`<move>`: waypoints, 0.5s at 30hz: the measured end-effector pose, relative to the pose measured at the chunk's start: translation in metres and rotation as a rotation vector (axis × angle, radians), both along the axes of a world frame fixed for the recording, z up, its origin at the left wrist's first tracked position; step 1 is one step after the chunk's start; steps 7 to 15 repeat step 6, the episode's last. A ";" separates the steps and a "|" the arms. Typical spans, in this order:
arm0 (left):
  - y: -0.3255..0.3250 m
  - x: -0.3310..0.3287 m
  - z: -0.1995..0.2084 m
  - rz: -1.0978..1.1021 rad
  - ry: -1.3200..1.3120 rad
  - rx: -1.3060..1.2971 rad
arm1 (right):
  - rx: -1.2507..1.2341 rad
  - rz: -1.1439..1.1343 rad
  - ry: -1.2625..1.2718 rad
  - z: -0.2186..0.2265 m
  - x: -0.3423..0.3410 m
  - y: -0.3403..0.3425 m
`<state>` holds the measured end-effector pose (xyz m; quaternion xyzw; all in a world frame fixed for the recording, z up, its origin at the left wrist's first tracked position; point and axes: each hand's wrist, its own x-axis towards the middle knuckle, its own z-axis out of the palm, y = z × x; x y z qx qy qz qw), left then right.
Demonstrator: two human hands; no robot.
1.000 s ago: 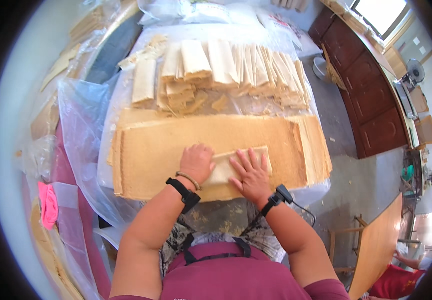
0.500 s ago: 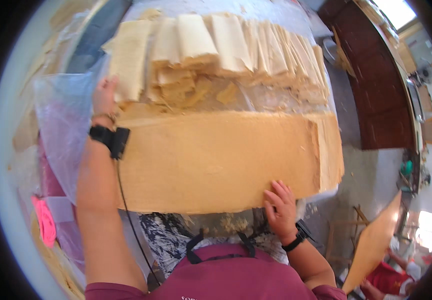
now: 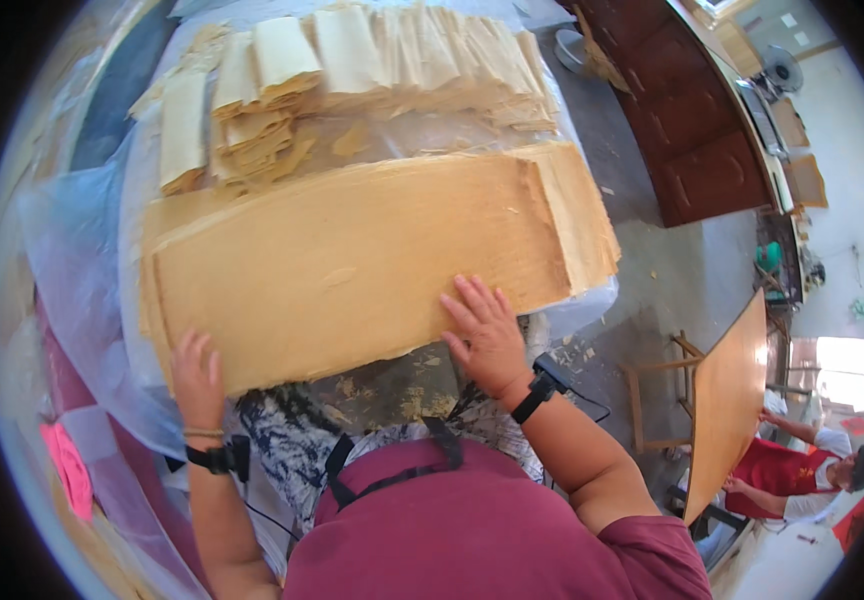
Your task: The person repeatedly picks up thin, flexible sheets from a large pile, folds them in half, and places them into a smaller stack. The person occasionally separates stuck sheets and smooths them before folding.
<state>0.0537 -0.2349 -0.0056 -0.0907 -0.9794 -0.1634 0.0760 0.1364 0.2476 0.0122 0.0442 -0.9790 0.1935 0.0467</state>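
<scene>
A wide stack of thin tan sheets (image 3: pixel 352 265), which look like dried bean curd skin, lies on the table in front of me. My left hand (image 3: pixel 197 375) rests at the stack's near left corner, its fingers stretched out over the edge. On the near edge, right of the middle, my right hand (image 3: pixel 487 335) lies with fingers spread on the top sheet. Neither hand grips anything that I can see. Toward the right end, the upper sheet stops short and paler layers (image 3: pixel 577 215) show beneath it. Beyond the stack stand several folded pale sheets (image 3: pixel 347 50) in a row.
Clear plastic film (image 3: pixel 77 235) hangs at the table's left side, near a bright pink cloth (image 3: pixel 67 470). Dark red cabinets (image 3: pixel 697 120) stand at the far right. A person in a red apron (image 3: pixel 782 475) is beside a tilted wooden board (image 3: pixel 732 400) at lower right.
My left hand has come back from the folded sheets to the stack's near left corner. My right hand stays on the near edge. The view has shifted and tilted, showing more of the other person.
</scene>
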 end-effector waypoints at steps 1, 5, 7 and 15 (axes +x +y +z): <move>-0.018 0.030 -0.015 0.080 -0.006 -0.048 | -0.029 0.023 0.013 -0.002 0.001 0.000; -0.067 0.097 -0.031 0.460 -0.141 0.391 | -0.006 0.069 0.066 -0.007 -0.003 -0.004; -0.088 0.121 -0.021 0.514 -0.126 0.369 | 0.046 0.069 0.060 -0.002 -0.001 -0.005; -0.088 0.121 -0.021 0.514 -0.126 0.369 | 0.046 0.069 0.060 -0.002 -0.001 -0.005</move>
